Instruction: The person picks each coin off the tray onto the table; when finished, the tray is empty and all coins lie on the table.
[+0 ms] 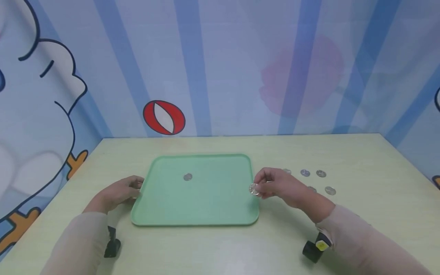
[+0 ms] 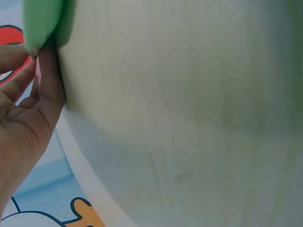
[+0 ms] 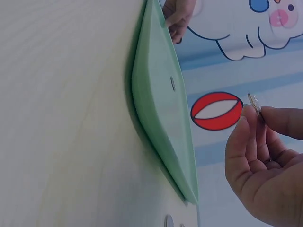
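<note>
A light green tray (image 1: 220,206) lies on the table, with one silver coin (image 1: 187,177) flat on it toward the back. My left hand (image 1: 118,193) is at the tray's left side, and in the left wrist view its fingertips pinch the rim. Over the tray's right rim, my right hand (image 1: 283,187) pinches another silver coin (image 1: 253,189) between thumb and fingertips. The right wrist view shows this held coin (image 3: 254,103) nearly edge-on, raised above the tray.
Several more silver coins (image 1: 321,173) lie on the pale table (image 1: 371,214) right of the tray, some partly hidden behind my right hand. A cartoon-printed backdrop (image 1: 233,68) rises behind the table's far edge.
</note>
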Demonstrator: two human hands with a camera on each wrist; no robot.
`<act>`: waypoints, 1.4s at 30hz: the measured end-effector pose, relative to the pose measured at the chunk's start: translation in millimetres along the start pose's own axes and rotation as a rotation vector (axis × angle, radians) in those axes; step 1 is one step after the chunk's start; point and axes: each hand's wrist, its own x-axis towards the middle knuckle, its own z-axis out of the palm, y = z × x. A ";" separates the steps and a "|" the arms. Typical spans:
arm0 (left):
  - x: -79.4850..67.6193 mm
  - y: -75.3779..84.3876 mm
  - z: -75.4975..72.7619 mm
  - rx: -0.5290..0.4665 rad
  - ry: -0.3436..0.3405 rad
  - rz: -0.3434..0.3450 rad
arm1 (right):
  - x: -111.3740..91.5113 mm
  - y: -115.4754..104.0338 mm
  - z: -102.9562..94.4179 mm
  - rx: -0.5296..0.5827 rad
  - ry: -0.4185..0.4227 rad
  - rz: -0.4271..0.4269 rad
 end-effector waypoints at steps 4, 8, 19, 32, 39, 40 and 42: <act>-0.6 0.6 0.3 -0.005 -0.003 0.008 | -6.4 1.1 -11.5 -0.007 0.035 0.003; -0.5 0.5 0.5 -0.004 -0.004 0.008 | -10.5 5.6 -21.1 -0.018 0.059 0.008; 0.5 -0.8 0.5 -0.006 -0.006 0.011 | -18.4 20.0 -35.5 -0.061 0.112 0.056; -0.5 0.4 0.7 0.003 -0.006 0.014 | -18.0 35.3 -34.7 -0.124 0.131 0.156; -0.9 0.8 0.8 -0.007 -0.007 0.023 | -16.6 40.0 -32.8 -0.177 0.098 0.143; -1.1 0.9 0.6 -0.007 -0.007 0.024 | -16.5 40.1 -32.4 -0.184 0.095 0.142; -1.4 0.8 0.2 -0.004 -0.007 0.023 | -16.1 39.8 -31.4 -0.203 0.092 0.144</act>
